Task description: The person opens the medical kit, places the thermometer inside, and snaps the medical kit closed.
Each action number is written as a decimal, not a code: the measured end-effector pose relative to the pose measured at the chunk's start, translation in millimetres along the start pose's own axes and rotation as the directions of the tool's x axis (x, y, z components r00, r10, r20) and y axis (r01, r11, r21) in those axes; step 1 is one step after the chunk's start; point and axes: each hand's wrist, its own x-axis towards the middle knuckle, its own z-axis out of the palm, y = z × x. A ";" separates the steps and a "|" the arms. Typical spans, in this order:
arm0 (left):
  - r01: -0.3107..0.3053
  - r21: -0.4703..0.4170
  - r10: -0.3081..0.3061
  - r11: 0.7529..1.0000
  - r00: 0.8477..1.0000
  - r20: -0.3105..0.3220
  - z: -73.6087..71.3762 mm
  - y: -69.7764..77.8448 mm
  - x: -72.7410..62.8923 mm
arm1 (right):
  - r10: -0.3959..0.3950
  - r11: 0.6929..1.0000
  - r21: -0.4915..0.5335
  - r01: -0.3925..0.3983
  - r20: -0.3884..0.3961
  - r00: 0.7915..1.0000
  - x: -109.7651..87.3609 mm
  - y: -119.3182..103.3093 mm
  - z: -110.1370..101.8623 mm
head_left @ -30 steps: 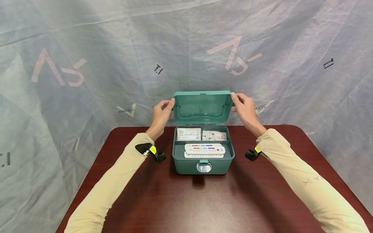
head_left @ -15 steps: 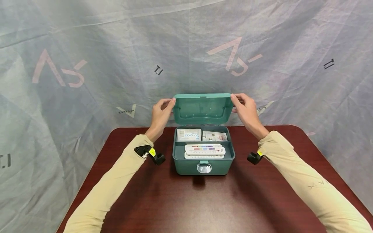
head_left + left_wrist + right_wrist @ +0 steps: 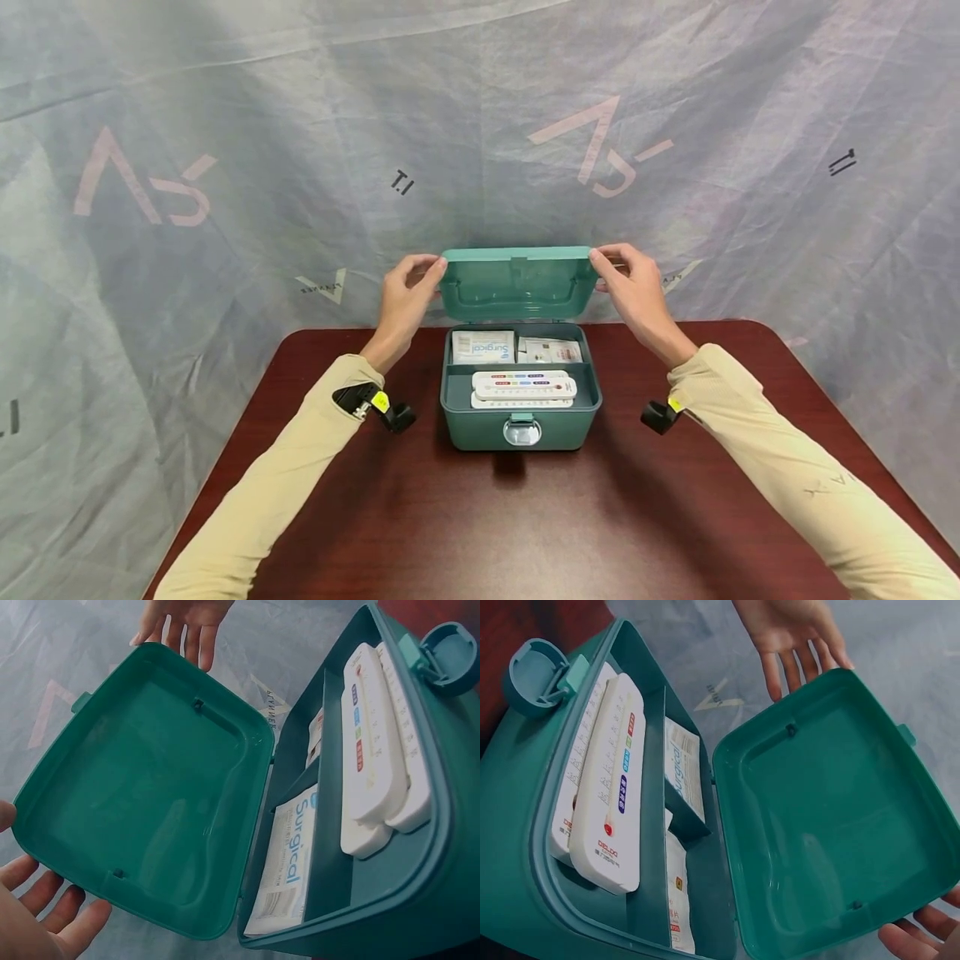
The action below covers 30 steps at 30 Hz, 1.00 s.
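Observation:
A green medicine box (image 3: 477, 430) stands on the table with its hinged lid (image 3: 517, 285) raised and tilted a little forward. My left hand (image 3: 405, 302) holds the lid's left upper corner, thumb at the front edge and fingers along the side. At the opposite corner my right hand (image 3: 637, 292) grips likewise, its thumb (image 3: 904, 942) showing in the right wrist view. White thermometers (image 3: 523, 385) lie stacked in the front compartment. Behind the divider sit a packet marked "Surgical" (image 3: 483, 347) on the left and another white packet (image 3: 550, 351) on the right.
The dark red-brown table (image 3: 525, 525) extends in front of the box and to both sides. A clear latch (image 3: 522, 432) hangs on the box's front. Grey printed sheeting (image 3: 480, 125) rises close behind the table.
The lid's top edge has come lower and forward, with both hands staying at its corners. Box and contents have stayed in place.

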 end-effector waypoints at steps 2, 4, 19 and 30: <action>-0.002 -0.003 0.002 1.000 1.000 0.009 -2.0 0.6 -2.4 | -0.009 1.000 0.003 0.009 0.006 1.000 -1.7 -0.8 -0.4; -0.005 -0.008 0.005 1.000 1.000 0.019 -3.8 0.7 -4.3 | -0.022 1.000 0.006 0.022 0.015 1.000 -3.6 -1.6 -1.0; 0.009 -0.004 -0.008 1.000 0.999 0.045 -9.7 18.6 -20.8 | -0.024 1.000 0.003 0.024 0.045 0.999 -16.6 -10.5 -2.8; -0.021 -0.028 0.022 0.999 0.999 0.041 -16.4 3.4 -24.7 | -0.040 0.997 -0.067 0.044 0.055 0.998 -24.0 -14.9 -4.2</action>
